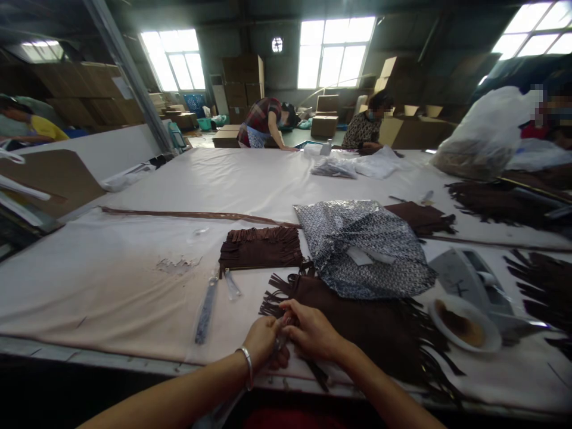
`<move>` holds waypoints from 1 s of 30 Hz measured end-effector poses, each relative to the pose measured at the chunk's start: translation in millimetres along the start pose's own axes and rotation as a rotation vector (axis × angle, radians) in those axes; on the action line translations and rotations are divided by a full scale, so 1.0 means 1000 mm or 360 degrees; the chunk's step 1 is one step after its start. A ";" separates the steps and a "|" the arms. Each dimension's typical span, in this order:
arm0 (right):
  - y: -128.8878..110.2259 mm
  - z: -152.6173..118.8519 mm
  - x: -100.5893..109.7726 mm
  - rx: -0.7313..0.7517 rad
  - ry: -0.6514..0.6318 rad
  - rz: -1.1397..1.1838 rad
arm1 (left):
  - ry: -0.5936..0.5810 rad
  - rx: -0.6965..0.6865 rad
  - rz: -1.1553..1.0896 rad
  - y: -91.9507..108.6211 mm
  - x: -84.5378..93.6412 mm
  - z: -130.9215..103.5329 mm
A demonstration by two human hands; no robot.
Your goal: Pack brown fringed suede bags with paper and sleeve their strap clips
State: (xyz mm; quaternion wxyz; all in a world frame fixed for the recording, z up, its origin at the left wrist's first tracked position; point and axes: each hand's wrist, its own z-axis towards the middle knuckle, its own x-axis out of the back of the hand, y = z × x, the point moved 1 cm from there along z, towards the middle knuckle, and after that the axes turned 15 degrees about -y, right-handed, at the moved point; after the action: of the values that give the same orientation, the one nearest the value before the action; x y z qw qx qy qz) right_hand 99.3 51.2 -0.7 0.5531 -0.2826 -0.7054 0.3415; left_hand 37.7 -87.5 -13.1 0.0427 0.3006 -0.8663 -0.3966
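Observation:
My left hand (264, 339), with a silver bangle at the wrist, and my right hand (308, 329) meet near the table's front edge. Their fingers close round a small clear plastic piece (280, 341), partly hidden by them. Just right of my hands lies dark brown fringed fabric (353, 325). A patterned black-and-white sheet (366, 250) rests over its back edge. Beyond my hands is a folded brown fringed piece (261, 247). To the left lie a grey strap in clear wrap (206, 313) and a small clear packet (232, 285).
At the right are a white bowl with brown contents (465, 325), a grey device (467, 280) and more fringed pieces (543, 286). A large plastic bag (487, 131) stands behind. People work across the table (232, 179) and at both sides.

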 end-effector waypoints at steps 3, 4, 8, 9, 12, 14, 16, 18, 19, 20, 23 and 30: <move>0.002 0.005 -0.008 -0.0063 0.0141 -0.0068 | 0.0016 -0.0032 0.0036 0.001 -0.002 0.004; 0.002 0.006 -0.010 -0.0070 0.0179 -0.0079 | 0.0006 -0.0029 0.0023 0.001 -0.002 0.004; 0.001 0.005 -0.019 -0.0067 0.0298 -0.0172 | -0.0064 -0.0041 -0.0119 -0.003 0.006 -0.011; 0.001 0.004 -0.020 -0.0065 0.0321 -0.0215 | -0.0085 -0.0065 -0.0179 -0.005 0.009 -0.016; -0.001 0.003 -0.023 -0.0064 0.0357 -0.0322 | -0.0160 -0.0147 -0.0379 -0.011 0.017 -0.029; -0.001 0.004 -0.023 -0.0069 0.0354 -0.0347 | -0.0209 -0.0160 -0.0436 -0.013 0.019 -0.031; -0.001 0.006 -0.022 -0.0074 0.0347 -0.0341 | -0.0214 -0.0141 -0.0413 -0.012 0.017 -0.027; 0.001 0.008 -0.020 -0.0096 0.0350 -0.0298 | -0.0200 -0.0124 -0.0388 -0.010 0.015 -0.020; 0.001 0.007 -0.019 -0.0110 0.0363 -0.0275 | -0.0186 -0.0122 -0.0377 -0.009 0.014 -0.016; 0.001 0.006 -0.018 -0.0117 0.0383 -0.0257 | -0.0171 -0.0121 -0.0364 -0.008 0.013 -0.012; -0.004 -0.007 -0.016 -0.0044 0.0470 -0.0240 | -0.0108 -0.0128 -0.0333 -0.007 0.013 -0.005; -0.016 -0.031 -0.027 0.0124 0.0274 -0.0478 | 0.0007 -0.0145 -0.0230 -0.005 0.012 -0.004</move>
State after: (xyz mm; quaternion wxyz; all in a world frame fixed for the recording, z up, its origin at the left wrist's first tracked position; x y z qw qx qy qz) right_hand 134.9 25.4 1.0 0.6667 -0.1805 -0.6760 0.2568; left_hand 31.6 -99.3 -15.8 0.0296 0.3609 -0.8234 -0.4369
